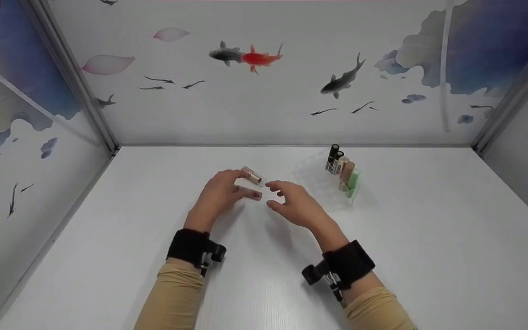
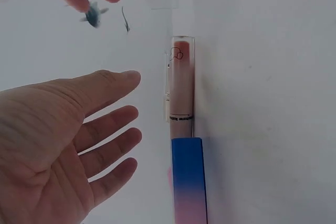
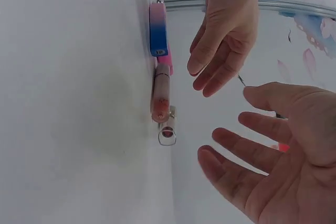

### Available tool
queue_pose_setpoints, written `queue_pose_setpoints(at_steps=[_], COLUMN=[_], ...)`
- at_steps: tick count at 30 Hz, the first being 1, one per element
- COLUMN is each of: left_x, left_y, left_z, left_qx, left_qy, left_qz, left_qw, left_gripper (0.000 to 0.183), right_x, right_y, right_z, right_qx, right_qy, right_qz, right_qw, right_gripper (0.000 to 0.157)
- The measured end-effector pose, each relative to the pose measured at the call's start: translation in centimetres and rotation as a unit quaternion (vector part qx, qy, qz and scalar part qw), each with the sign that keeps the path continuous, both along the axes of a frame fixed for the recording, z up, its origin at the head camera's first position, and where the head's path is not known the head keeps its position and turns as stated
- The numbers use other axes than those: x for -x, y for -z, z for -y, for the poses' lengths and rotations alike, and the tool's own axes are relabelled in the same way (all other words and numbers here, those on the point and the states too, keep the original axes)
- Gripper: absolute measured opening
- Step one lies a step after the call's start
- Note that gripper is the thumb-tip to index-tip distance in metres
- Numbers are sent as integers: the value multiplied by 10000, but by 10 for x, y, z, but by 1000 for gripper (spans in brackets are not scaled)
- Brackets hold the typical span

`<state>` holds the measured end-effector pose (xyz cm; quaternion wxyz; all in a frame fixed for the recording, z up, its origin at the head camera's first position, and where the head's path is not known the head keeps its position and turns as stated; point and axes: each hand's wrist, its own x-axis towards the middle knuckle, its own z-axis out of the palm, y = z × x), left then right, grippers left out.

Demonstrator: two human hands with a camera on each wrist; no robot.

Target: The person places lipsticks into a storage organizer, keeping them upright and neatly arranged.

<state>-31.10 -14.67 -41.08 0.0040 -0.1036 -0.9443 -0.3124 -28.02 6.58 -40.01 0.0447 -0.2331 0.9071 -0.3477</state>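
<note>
My left hand (image 1: 220, 190) hovers over a few lip cosmetics, thumb apart from its relaxed fingers, with nothing in its grasp. Beside it lie a pinkish lip gloss tube (image 1: 250, 193) and a clear-capped lipstick (image 1: 252, 175). In the left wrist view, a blue-to-pink stick (image 2: 188, 177) lies end to end with the gloss tube (image 2: 182, 87); the left hand covers this stick in the head view. A bit of bright pink (image 3: 164, 60) shows behind them in the right wrist view. Facing the left hand, my empty right hand (image 1: 298, 204) has loosely bent, spread fingers.
A clear compartmented organizer (image 1: 312, 181) stands right of the hands. Along its right side are several upright cosmetics, including a black tube (image 1: 332, 156), a brown tube (image 1: 347, 173) and a green tube (image 1: 353, 182). Fish-patterned panels (image 1: 291, 101) border the white table (image 1: 255, 275).
</note>
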Motion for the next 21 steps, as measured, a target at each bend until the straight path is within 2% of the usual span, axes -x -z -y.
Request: queue_pose_setpoints(at_steps=[3, 9, 15, 18, 21], left_x=[2, 3, 2, 3, 5], left_y=[3, 8, 13, 15, 16], left_z=[-2, -3, 3, 5, 6], left_qx=[342, 999, 983, 911, 893], left_qy=[-4, -12, 359, 450, 428], left_qz=[-161, -339, -477, -503, -486], left_qw=[9993, 9944, 9934, 9936, 9939], left_gripper=[48, 36, 29, 29, 28], right_x=[2, 6, 7, 9, 10], right_y=[3, 9, 14, 17, 21], right_z=[10, 25, 30, 31, 32], right_qx=[-240, -521, -483, -392, -405], right_qy=[-135, -380, -766, -947, -895], right_qz=[154, 155, 97, 59, 47], right_qw=[9995, 9978, 9958, 9947, 9952], right_gripper=[48, 48, 55, 61, 60])
